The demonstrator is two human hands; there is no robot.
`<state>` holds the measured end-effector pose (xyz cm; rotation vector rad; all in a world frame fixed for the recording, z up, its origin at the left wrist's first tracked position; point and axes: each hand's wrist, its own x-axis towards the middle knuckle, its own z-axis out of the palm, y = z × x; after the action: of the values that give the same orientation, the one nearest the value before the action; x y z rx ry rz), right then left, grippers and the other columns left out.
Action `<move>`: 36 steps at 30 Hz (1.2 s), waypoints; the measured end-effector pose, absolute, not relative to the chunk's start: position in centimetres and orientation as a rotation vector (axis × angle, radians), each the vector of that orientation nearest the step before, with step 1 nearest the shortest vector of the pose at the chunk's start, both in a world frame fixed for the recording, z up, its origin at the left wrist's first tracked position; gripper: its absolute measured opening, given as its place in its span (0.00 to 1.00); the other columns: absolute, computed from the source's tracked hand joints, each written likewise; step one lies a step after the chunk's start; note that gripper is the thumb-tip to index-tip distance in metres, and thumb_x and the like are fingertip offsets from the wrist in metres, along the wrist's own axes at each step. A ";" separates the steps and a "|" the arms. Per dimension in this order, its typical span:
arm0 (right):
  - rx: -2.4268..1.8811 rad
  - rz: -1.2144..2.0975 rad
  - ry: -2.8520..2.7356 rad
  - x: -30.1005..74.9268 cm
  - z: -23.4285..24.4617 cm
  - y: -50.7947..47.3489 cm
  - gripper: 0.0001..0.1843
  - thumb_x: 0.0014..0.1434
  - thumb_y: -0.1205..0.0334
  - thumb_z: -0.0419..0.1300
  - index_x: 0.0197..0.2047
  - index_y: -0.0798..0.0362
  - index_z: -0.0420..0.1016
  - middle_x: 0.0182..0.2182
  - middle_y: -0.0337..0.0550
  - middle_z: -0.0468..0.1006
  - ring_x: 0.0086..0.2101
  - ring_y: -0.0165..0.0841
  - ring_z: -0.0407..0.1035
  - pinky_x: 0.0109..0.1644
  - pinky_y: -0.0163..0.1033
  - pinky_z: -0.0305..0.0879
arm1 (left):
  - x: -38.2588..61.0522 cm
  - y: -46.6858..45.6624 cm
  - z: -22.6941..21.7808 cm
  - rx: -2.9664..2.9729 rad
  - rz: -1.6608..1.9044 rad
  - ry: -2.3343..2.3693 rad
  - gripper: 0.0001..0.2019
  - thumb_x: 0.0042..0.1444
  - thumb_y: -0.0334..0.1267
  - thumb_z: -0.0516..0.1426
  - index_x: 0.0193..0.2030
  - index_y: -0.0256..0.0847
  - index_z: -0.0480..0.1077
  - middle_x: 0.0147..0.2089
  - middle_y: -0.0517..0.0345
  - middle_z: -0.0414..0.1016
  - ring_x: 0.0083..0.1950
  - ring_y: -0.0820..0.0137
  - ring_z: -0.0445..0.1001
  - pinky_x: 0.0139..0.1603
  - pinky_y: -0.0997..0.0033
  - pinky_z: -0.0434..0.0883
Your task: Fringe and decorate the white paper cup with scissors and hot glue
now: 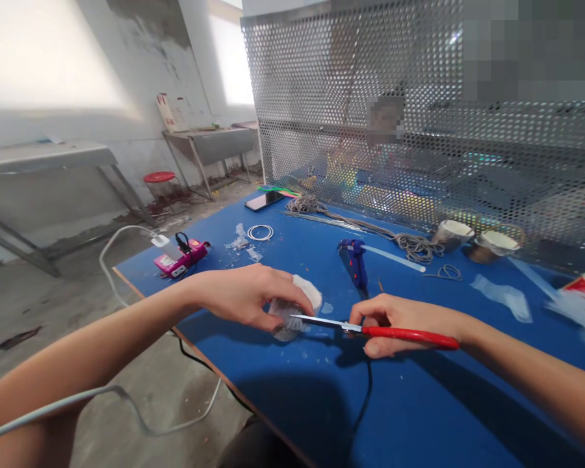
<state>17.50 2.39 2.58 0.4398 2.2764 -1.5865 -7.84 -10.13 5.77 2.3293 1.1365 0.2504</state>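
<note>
A: Starting with the left hand [246, 296]: closed on what?

B: Curled down over a clear plastic piece [285, 323], with a white wad [311, 290] showing just past the fingertips. Pressing the plastic onto the blue tabletop [419, 403], about midway across and toward the near-left edge.

A: And the right hand [400, 322]?

B: Clamped round the red handles of the scissors [377, 331], thumb on top, fingers wrapped below. Sitting just right of the plastic piece.

A: Blades apart or together?

B: Nearly together; cannot tell more than that. Pointing left, with the tips at the plastic, right beside the left fingertips.

A: Anything just beyond?

B: A blue glue gun [353, 263], lying just far of the right hand, with a pale glue stick [394, 258] poking out to the right and a black cable [368, 390] trailing back toward the near edge.

A: Farther off?

B: At the left corner, a pink gadget [180, 257] with a white cable [127, 234] hanging off the edge. Past that, a white ring [260, 232] and a phone [263, 200] at the far edge. Toward the far right, tangles of grey cord [416, 247] and two small bowls [452, 234]. Behind everything, a perforated metal screen [322, 97], with a person seated on its far side. Off to the left on the floor, a red stool [158, 177]
</note>
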 end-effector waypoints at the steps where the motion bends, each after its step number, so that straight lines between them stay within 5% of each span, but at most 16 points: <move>1: 0.439 -1.578 2.279 17.5 2.6 2.4 0.24 0.51 0.42 0.65 0.36 0.55 0.69 0.19 0.31 0.66 0.20 0.24 0.57 0.22 0.29 0.51 | -7.9 -10.1 5.8 2.328 0.246 1.133 0.21 0.51 0.23 0.57 0.52 0.43 0.73 0.46 0.54 0.79 0.45 0.68 0.75 0.40 0.76 0.70; 29: 0.431 -1.259 2.383 17.1 5.6 2.3 0.24 0.53 0.40 0.63 0.37 0.54 0.71 0.21 0.31 0.64 0.22 0.24 0.55 0.24 0.31 0.49 | -7.1 -9.4 6.9 2.320 0.168 1.116 0.25 0.46 0.22 0.58 0.50 0.49 0.74 0.45 0.60 0.80 0.43 0.68 0.75 0.45 0.75 0.68; 36: 0.450 -1.237 2.361 17.4 6.0 2.2 0.25 0.50 0.39 0.65 0.34 0.54 0.71 0.21 0.31 0.64 0.22 0.24 0.55 0.24 0.31 0.49 | -6.7 -9.3 7.0 2.342 0.050 1.130 0.25 0.47 0.22 0.59 0.51 0.49 0.74 0.42 0.60 0.79 0.36 0.70 0.73 0.37 0.77 0.67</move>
<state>17.38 2.24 5.96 0.4503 2.3614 -1.2369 -6.73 -9.34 7.04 2.3419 1.1305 0.0499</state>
